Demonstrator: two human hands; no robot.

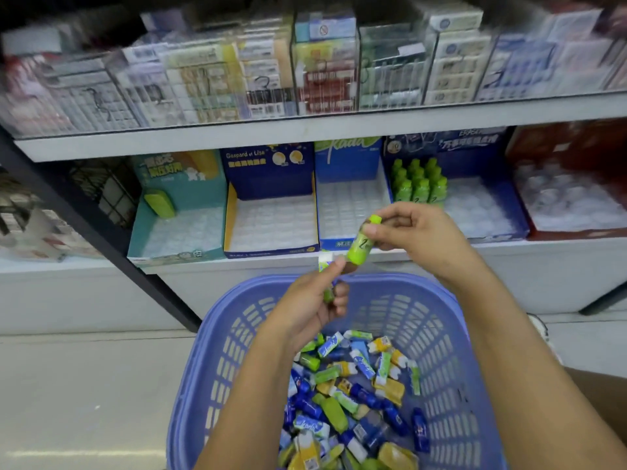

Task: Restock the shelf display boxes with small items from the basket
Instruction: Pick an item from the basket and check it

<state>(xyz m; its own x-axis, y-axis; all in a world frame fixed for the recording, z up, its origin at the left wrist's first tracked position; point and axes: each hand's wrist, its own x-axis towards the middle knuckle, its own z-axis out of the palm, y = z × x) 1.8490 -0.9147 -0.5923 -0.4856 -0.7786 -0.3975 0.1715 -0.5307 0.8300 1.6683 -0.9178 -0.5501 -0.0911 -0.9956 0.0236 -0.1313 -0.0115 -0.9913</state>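
Note:
My right hand (419,237) pinches the cap end of a small green bottle (361,244), held tilted above the basket's far rim. My left hand (314,308) grips more small green items, and its thumb touches the bottle's lower end. The purple basket (210,361) below holds several small green, blue, yellow and white items (353,401). On the lower shelf stand open display boxes: a teal box (176,232), a dark blue and yellow box (271,228), a blue box (353,205) and a dark blue box (488,212) with several green bottles (419,181) standing at its back left.
A red display box (573,198) stands at the right of the lower shelf. The upper shelf (305,130) carries clear cases of stacked packets. A black shelf post (88,225) slants down at the left. A pale floor lies left of the basket.

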